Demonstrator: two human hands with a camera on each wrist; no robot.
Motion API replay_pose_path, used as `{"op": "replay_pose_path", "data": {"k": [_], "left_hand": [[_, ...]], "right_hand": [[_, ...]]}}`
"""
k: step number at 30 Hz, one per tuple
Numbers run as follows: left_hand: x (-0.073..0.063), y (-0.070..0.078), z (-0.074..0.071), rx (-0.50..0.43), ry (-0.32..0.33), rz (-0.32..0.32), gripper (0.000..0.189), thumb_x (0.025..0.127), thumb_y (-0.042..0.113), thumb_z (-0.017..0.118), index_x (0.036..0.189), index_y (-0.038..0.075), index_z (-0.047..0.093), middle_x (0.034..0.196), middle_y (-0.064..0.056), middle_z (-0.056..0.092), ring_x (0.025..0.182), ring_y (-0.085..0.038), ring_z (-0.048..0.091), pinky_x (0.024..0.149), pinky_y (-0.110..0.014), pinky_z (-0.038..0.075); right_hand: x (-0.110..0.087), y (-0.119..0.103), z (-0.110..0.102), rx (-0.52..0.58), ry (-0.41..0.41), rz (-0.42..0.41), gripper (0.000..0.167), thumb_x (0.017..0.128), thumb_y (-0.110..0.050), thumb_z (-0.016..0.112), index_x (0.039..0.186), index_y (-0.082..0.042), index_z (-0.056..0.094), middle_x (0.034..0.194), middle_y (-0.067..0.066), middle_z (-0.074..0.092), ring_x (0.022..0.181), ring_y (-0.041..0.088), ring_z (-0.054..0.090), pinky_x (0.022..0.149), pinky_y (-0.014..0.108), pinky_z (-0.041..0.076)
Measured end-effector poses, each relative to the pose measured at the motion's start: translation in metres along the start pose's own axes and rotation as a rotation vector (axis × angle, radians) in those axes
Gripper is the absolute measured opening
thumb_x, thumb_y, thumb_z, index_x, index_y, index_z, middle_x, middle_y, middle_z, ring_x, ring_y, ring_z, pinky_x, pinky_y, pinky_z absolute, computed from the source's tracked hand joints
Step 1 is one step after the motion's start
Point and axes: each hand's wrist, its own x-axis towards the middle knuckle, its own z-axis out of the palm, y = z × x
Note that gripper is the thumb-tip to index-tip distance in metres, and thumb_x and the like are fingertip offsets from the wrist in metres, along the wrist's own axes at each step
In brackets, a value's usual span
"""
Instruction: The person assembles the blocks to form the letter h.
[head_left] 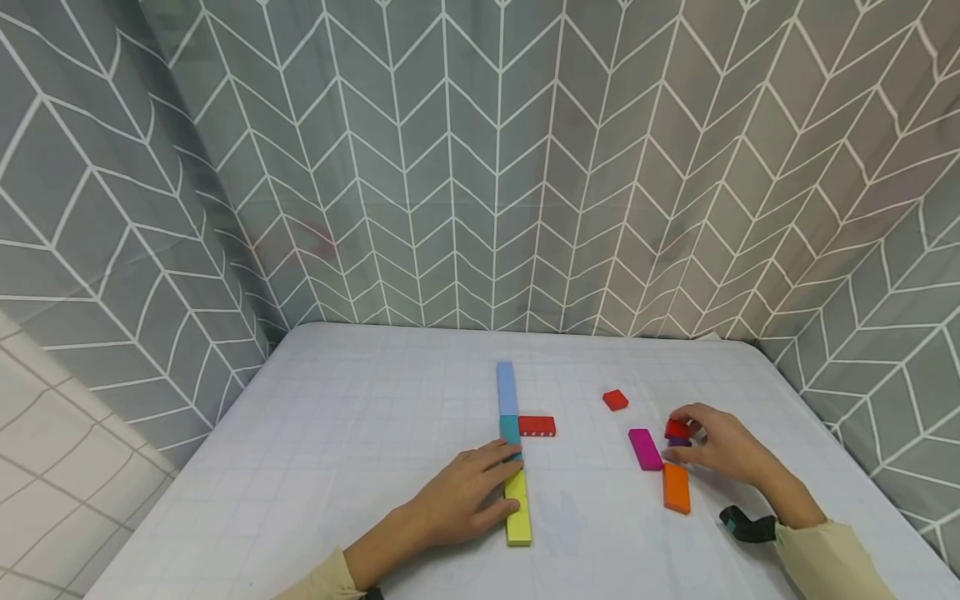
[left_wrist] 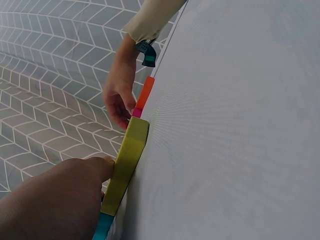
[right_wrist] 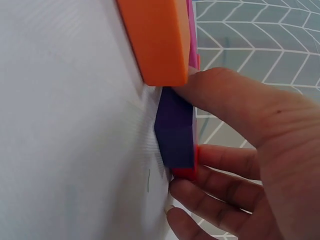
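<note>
A straight row on the table is made of a light blue block (head_left: 507, 387), a teal block (head_left: 509, 428) and a yellow block (head_left: 518, 530). My left hand (head_left: 472, 493) rests across this row, its fingers over the teal and yellow part and its thumb on the yellow. On the right, my right hand (head_left: 723, 447) grips a small red block (head_left: 677, 429) and a purple block (right_wrist: 175, 132) lying together. In the right wrist view its thumb is at the purple block's end, close to an orange block (right_wrist: 157, 45), with the fingers around the red side.
A red block with white dots (head_left: 537, 427) lies against the teal one, pointing right. A magenta block (head_left: 645, 450) lies left of the right hand, touching near the orange block. Farther back is another small red block (head_left: 616, 400). A patterned curtain (head_left: 465, 167) hangs behind the white table (head_left: 337, 400).
</note>
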Motion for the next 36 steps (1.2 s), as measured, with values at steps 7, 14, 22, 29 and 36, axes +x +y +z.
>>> {"op": "replay_pose_path", "data": {"k": [7, 14, 22, 29, 36], "left_hand": [[0.0001, 0.0001, -0.0002, -0.001, 0.001, 0.004, 0.057, 0.108, 0.045, 0.053, 0.151, 0.007, 0.055, 0.159, -0.006, 0.046, 0.149, -0.026, 0.036, 0.114, -0.046, 0.040], [-0.0004, 0.0000, 0.0002, -0.004, 0.000, 0.002, 0.057, 0.108, 0.045, 0.052, 0.151, 0.008, 0.055, 0.159, -0.005, 0.045, 0.150, -0.025, 0.035, 0.115, -0.046, 0.039], [-0.0003, 0.0000, 0.0002, -0.008, 0.006, -0.002, 0.056, 0.108, 0.046, 0.052, 0.150, 0.008, 0.055, 0.159, -0.005, 0.045, 0.150, -0.024, 0.035, 0.115, -0.046, 0.039], [-0.0002, 0.0000, 0.0007, -0.005, 0.003, -0.005, 0.057, 0.108, 0.046, 0.053, 0.151, 0.008, 0.054, 0.159, -0.005, 0.045, 0.150, -0.024, 0.035, 0.114, -0.046, 0.040], [0.0004, 0.0001, 0.0004, -0.008, -0.006, -0.004, 0.058, 0.108, 0.046, 0.052, 0.152, 0.008, 0.054, 0.159, -0.005, 0.045, 0.150, -0.024, 0.035, 0.114, -0.046, 0.040]], "right_hand": [[0.0008, 0.0033, 0.0014, -0.001, 0.009, -0.022, 0.060, 0.079, -0.033, 0.092, 0.116, 0.005, 0.064, 0.095, 0.003, 0.062, 0.086, 0.022, 0.058, 0.065, 0.026, 0.055], [0.0013, 0.0049, 0.0033, -0.005, 0.007, 0.008, 0.060, 0.079, -0.038, 0.092, 0.115, 0.001, 0.064, 0.094, 0.001, 0.061, 0.086, 0.021, 0.057, 0.065, 0.027, 0.055], [0.0022, 0.0042, 0.0026, -0.004, 0.003, 0.014, 0.064, 0.079, -0.040, 0.092, 0.117, 0.002, 0.063, 0.097, 0.003, 0.062, 0.089, 0.023, 0.057, 0.068, 0.032, 0.057], [0.0000, 0.0003, -0.0006, -0.013, -0.005, -0.020, 0.071, 0.080, -0.037, 0.091, 0.126, 0.007, 0.060, 0.103, 0.008, 0.064, 0.092, 0.026, 0.059, 0.073, 0.037, 0.060], [-0.0026, -0.0024, -0.0048, -0.042, -0.032, -0.074, 0.068, 0.081, -0.033, 0.091, 0.127, 0.007, 0.062, 0.107, 0.006, 0.065, 0.095, 0.025, 0.061, 0.076, 0.039, 0.060]]}}
